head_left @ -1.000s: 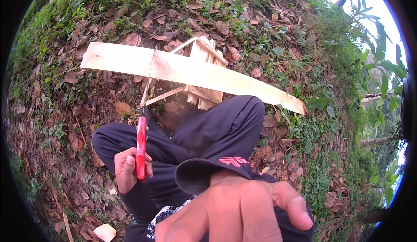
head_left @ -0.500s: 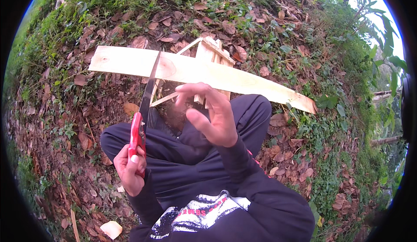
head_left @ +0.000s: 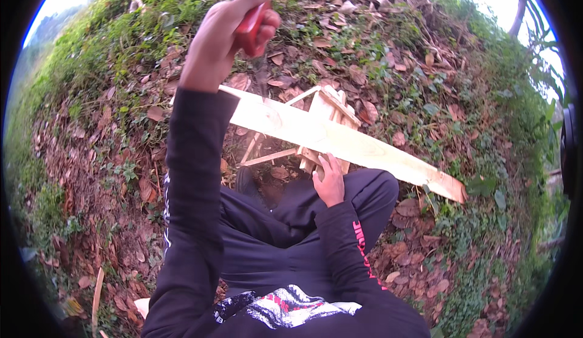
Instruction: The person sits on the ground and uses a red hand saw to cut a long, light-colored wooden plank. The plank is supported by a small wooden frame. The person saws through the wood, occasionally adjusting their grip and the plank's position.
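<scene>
My left hand (head_left: 234, 31) is raised high, close to the camera, closed round the red handle of a saw (head_left: 252, 28). The saw's blade is blurred and points down toward the left part of a long pale wooden plank (head_left: 340, 140). The plank lies slantwise across small wooden pieces (head_left: 322, 104), and my left forearm hides its left end. Close to my right knee, my right hand (head_left: 330, 183) rests with fingers stretched out on the wood at the plank's near edge, thumb apart.
Thin wooden strips (head_left: 270, 157) form an angled frame beneath the plank. My crossed legs (head_left: 285, 216) are just in front of it. Brown dry leaves (head_left: 404, 253) and green weeds cover the ground. A narrow wood strip (head_left: 97, 295) lies at the lower left.
My left hand has swung up and forward with the saw, its blade now pointing down. My right hand has come down from the air onto the wood by the plank.
</scene>
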Available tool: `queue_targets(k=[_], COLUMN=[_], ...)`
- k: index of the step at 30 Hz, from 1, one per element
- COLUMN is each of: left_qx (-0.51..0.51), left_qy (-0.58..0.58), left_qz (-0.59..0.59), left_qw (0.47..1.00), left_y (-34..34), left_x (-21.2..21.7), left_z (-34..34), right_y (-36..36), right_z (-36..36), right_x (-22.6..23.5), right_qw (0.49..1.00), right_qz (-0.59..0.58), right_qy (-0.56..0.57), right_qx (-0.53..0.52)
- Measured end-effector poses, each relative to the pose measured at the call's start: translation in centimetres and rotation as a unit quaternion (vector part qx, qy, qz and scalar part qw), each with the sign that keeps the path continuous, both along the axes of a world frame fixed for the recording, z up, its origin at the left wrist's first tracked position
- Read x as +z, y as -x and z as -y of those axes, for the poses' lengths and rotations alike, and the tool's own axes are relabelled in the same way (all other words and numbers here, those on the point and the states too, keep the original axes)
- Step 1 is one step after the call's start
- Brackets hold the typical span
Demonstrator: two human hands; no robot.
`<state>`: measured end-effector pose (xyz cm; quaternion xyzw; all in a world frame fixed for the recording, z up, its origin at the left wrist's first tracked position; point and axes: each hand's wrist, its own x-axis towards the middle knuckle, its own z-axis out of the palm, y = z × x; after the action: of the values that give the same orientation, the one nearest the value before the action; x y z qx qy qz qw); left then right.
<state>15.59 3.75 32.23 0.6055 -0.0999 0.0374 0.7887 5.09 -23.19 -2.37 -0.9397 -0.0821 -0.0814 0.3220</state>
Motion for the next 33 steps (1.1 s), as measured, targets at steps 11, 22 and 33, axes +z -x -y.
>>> queue_targets(k=[11,22,33], left_qx=[-0.023,0.13,0.126], left_qy=[-0.029,-0.085,-0.058], left_qz=[-0.006,0.034,-0.205], left_qw=[0.999,0.987,0.969], left_y=[-3.9,18.0,27.6], left_x=[-0.4,-12.2,-23.1], left_z=[-1.6,-8.5,0.7], right_y=[-0.6,-0.4,-0.1], right_z=[0.0,0.6,-0.7], right_x=[-0.5,-0.5,-0.3], right_qw=[0.998,0.998,0.999], right_qz=[-0.035,-0.048,-0.053], right_qy=[-0.053,-0.033,0.004], right_qx=[-0.002,-0.007,-0.007])
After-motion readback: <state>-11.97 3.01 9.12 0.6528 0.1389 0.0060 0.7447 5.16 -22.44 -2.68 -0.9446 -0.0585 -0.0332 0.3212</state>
